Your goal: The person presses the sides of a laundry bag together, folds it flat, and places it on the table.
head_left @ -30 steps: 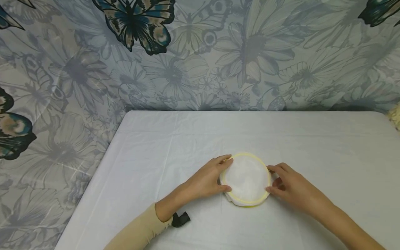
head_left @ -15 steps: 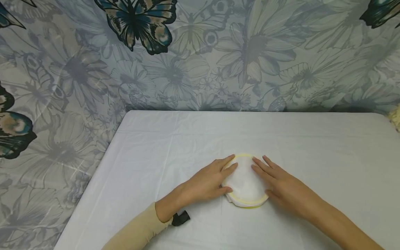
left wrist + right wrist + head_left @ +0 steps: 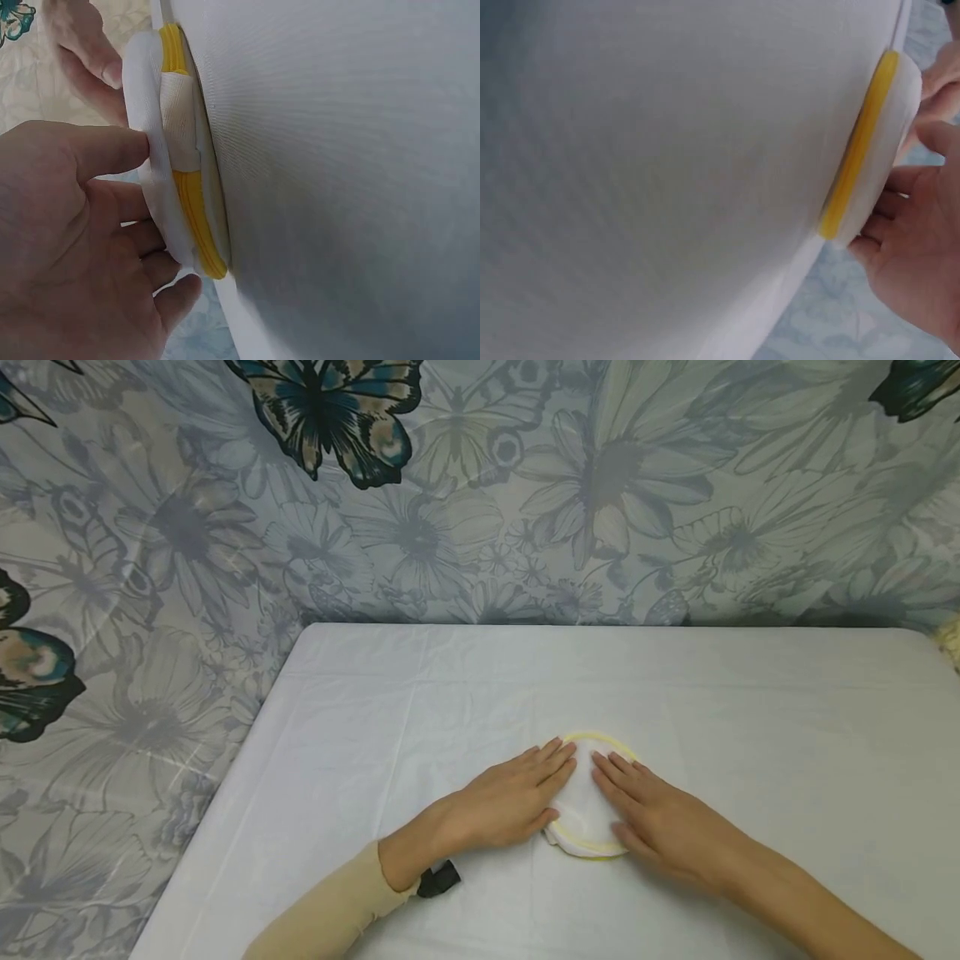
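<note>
A round, flat white fabric case with a thin yellow ring on its top lies on the white-covered table. Around its side runs a yellow zipper-like band, partly covered by a pale fabric tab in the left wrist view. My left hand rests on the case's left part, fingers extended across the top and thumb near the front edge. From the other side, my right hand lies over the right part with its fingers straight. Both hands hide much of the rim. In the right wrist view the yellow band runs unbroken.
The white cloth spreads over the table, lightly creased. Behind and left hangs a grey floral backdrop with butterflies. A black strap-like piece sits by my left wrist. Something pale yellow shows at the right edge.
My right hand has gone from holding the case's right edge to lying flat over its top. The left fingers have moved slightly further onto the top. The case stays about in place.
</note>
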